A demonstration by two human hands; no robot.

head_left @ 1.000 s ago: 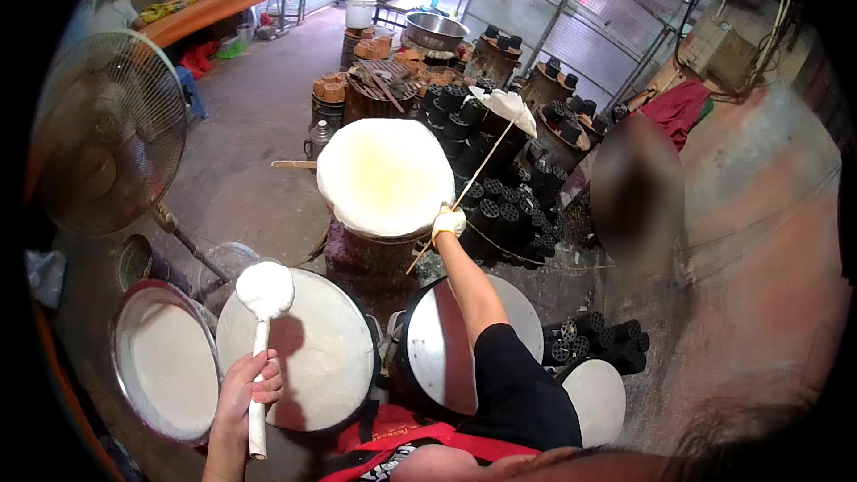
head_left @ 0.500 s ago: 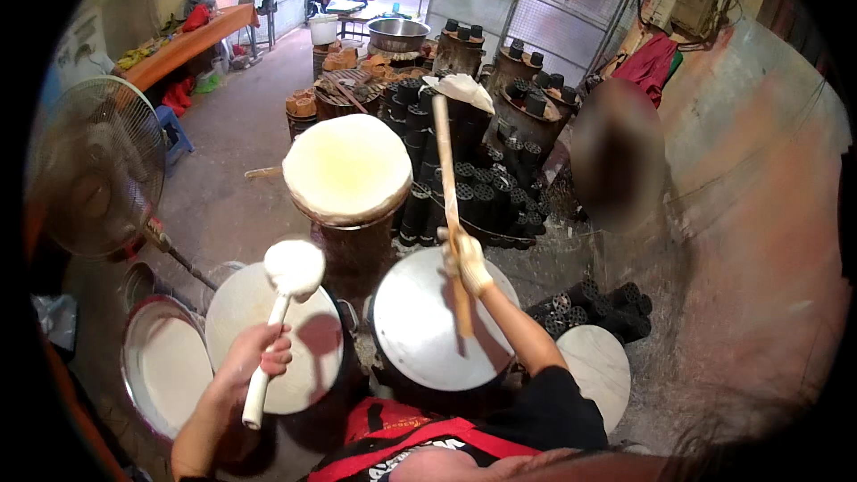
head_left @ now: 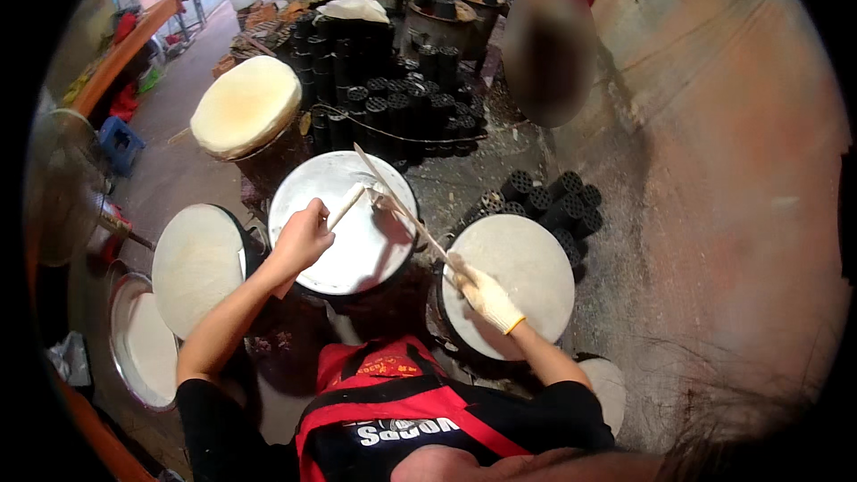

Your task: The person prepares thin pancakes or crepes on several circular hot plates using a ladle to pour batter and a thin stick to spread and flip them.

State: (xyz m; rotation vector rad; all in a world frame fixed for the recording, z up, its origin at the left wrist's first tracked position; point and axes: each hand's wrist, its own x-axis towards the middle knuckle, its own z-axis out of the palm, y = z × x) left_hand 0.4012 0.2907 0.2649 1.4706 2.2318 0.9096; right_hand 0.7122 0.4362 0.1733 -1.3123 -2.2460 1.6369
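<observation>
My bare left hand (head_left: 305,236) is closed around the pale handle (head_left: 346,207) of a tool. Its head is small in view and hard to make out, close to the flat side of a long wooden stick (head_left: 393,198). My right hand (head_left: 488,296), in a cream knitted glove, grips the lower end of that stick, which slants up to the left. Beneath the two tools lies a round white, shiny top (head_left: 312,263) on a dark stove-like drum. My gloved hand is over another round pale-grey top (head_left: 527,250) on the right.
A pale round top (head_left: 201,268) and a metal basin of white stuff (head_left: 152,339) stand at left. Farther off, a drum carries a thick yellowish-white round (head_left: 245,107). Stacked black honeycomb briquettes (head_left: 402,112) stand beyond, with more (head_left: 562,205) by the right wall.
My view has turned to the right and down. My left hand has brought its tool across to the stick, and my right hand has moved over the right-hand round top with the stick tilted leftward.
</observation>
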